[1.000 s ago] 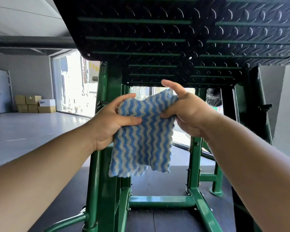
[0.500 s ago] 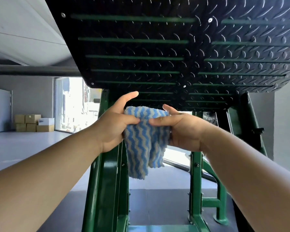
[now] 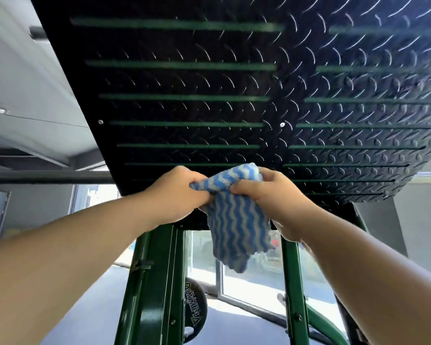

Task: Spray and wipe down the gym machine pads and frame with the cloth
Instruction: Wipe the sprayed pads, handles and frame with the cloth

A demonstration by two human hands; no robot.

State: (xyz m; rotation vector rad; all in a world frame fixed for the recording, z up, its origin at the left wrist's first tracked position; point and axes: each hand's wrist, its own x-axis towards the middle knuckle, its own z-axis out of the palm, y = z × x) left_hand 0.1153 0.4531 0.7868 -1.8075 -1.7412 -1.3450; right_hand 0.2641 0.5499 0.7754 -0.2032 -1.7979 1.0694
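Hands, left (image 3: 177, 195) and right (image 3: 271, 197), both grip cloth (image 3: 237, 227); footplate (image 3: 209, 95) overhead.

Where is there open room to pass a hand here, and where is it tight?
Tight: the near edge of the black footplate, where left hand and right hand bunch the cloth. Open: the rest of the footplate beyond them, bare across its width; also the gap between the left green upright and right green upright, under the hanging cloth.
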